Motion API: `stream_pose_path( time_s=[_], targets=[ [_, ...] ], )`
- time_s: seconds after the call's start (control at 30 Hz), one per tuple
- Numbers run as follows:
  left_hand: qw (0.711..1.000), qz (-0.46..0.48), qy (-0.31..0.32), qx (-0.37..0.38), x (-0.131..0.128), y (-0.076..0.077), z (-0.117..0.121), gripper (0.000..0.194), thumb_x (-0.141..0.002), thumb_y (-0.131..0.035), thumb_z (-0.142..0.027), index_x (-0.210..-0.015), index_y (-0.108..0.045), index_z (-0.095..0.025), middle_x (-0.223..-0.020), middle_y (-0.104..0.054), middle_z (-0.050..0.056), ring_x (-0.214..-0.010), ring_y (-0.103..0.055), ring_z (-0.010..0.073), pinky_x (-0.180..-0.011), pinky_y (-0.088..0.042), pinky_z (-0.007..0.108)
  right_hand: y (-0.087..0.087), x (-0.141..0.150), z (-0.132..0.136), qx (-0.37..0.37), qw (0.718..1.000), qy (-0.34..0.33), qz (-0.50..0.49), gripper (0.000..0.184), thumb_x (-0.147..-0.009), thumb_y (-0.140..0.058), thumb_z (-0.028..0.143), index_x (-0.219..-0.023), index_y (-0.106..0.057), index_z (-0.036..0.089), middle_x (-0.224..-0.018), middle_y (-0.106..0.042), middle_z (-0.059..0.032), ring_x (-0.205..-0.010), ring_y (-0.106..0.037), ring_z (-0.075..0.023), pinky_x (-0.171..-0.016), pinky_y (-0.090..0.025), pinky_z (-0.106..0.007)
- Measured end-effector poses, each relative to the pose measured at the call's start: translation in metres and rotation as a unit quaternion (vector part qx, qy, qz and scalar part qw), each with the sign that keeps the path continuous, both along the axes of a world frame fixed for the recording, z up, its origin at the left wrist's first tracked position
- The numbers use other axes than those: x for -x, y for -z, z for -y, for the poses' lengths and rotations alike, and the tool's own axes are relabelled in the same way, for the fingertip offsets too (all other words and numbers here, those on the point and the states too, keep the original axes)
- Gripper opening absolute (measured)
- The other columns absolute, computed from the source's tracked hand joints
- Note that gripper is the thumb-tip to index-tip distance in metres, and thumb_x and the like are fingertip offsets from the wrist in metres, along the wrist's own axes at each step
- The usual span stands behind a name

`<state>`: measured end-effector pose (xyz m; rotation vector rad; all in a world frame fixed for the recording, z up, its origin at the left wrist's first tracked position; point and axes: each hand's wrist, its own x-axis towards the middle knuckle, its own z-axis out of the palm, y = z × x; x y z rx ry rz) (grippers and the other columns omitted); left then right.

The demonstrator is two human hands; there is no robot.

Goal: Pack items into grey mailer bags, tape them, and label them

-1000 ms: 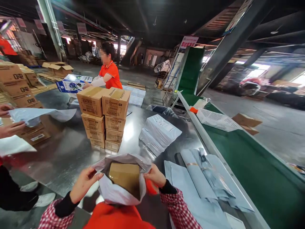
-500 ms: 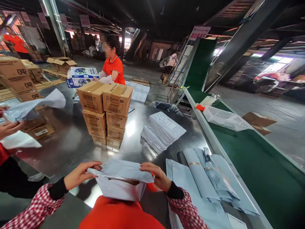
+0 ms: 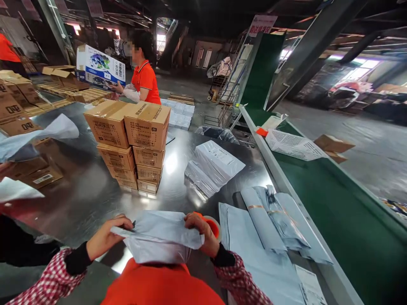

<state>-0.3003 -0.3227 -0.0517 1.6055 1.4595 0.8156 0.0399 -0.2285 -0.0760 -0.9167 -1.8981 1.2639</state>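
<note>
Your left hand (image 3: 106,239) pinches the left end of a pale plastic bag's (image 3: 155,233) folded-over top between thumb and fingers; your right hand (image 3: 203,235) grasps the right end, so the flap is stretched between them. Bag sits at the near edge of the metal table (image 3: 178,186), right in front of your orange top. Just beyond your right hand, an orange-centred tape roll (image 3: 215,227); whether they touch, cannot tell. Toward the near right corner, flat grey bags (image 3: 251,254) in a pile, with rolled bags (image 3: 262,228) by them, nearer the right edge. Green conveyor belt (image 3: 330,203) runs along that edge, a white perforated basket (image 3: 294,145) on it. Two columns of brown cartons (image 3: 148,127) stand side by side, well in from the near edge; wrapped white parcels (image 3: 219,163) lie to their right. Past the far edge, a co-worker in orange (image 3: 149,84) holds a blue-and-white box (image 3: 103,67), tilted.
</note>
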Motion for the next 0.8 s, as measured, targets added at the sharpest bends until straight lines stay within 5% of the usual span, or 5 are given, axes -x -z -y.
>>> stream_pose_path(
  time_s=[0.23, 0.37, 0.5, 0.63, 0.8],
  targets=[
    [0.998, -0.007, 0.034, -0.045, -0.003, 0.016, 0.008, 0.049, -0.091, -0.044, -0.059, -0.086, -0.075, -0.022, -0.084, -0.062, 0.007, -0.079, -0.059, 0.0197, -0.071, -0.048, 0.028, 0.016, -0.014, -0.006, -0.042, 0.994, -0.095, -0.038, 0.023, -0.084, -0.067, 0.04, -0.102, -0.077, 0.031, -0.1, -0.064, -0.0068, -0.111, -0.061, -0.0227, -0.101, -0.047, -0.038],
    [0.988, -0.083, 0.044, -0.126, 0.0, 0.024, 0.02, 0.034, -0.093, -0.048, -0.047, -0.091, -0.073, -0.024, -0.097, -0.066, 0.008, -0.087, -0.063, 0.0187, -0.077, -0.051, 0.026, 0.009, -0.023, -0.008, -0.085, 0.981, -0.173, -0.015, 0.028, -0.088, -0.062, 0.032, -0.114, -0.073, 0.032, -0.125, -0.058, -0.0085, -0.123, -0.056, -0.0232, -0.105, -0.045, -0.041],
    [0.943, -0.164, 0.127, -0.259, 0.012, 0.023, 0.022, 0.029, -0.099, -0.042, -0.03, -0.111, -0.067, -0.025, -0.118, -0.069, 0.009, -0.117, -0.059, 0.0212, -0.095, -0.05, 0.031, 0.005, -0.033, -0.009, -0.046, 0.981, -0.188, -0.017, 0.03, -0.091, -0.056, 0.027, -0.116, -0.072, 0.032, -0.149, -0.045, -0.0087, -0.137, -0.046, -0.0284, -0.111, -0.038, -0.051],
    [0.888, -0.22, 0.191, -0.356, 0.019, 0.021, 0.021, 0.034, -0.1, -0.037, -0.016, -0.125, -0.06, -0.021, -0.118, -0.072, 0.007, -0.134, -0.049, 0.019, -0.111, -0.043, 0.038, 0.015, -0.042, -0.008, -0.036, 0.98, -0.198, 0.003, 0.025, -0.091, -0.057, 0.038, -0.097, -0.079, 0.029, -0.137, -0.057, -0.0089, -0.143, -0.036, -0.0326, -0.114, -0.033, -0.055],
    [0.838, -0.291, 0.241, -0.394, 0.019, 0.026, 0.025, 0.041, -0.098, -0.036, -0.008, -0.134, -0.054, -0.015, -0.122, -0.071, 0.006, -0.137, -0.046, 0.0177, -0.118, -0.036, 0.037, 0.028, -0.048, -0.004, -0.168, 0.965, -0.178, 0.099, 0.024, -0.094, -0.055, 0.034, -0.099, -0.078, 0.031, -0.137, -0.057, -0.008, -0.144, -0.035, -0.03, -0.11, -0.039, -0.054]
  ],
)
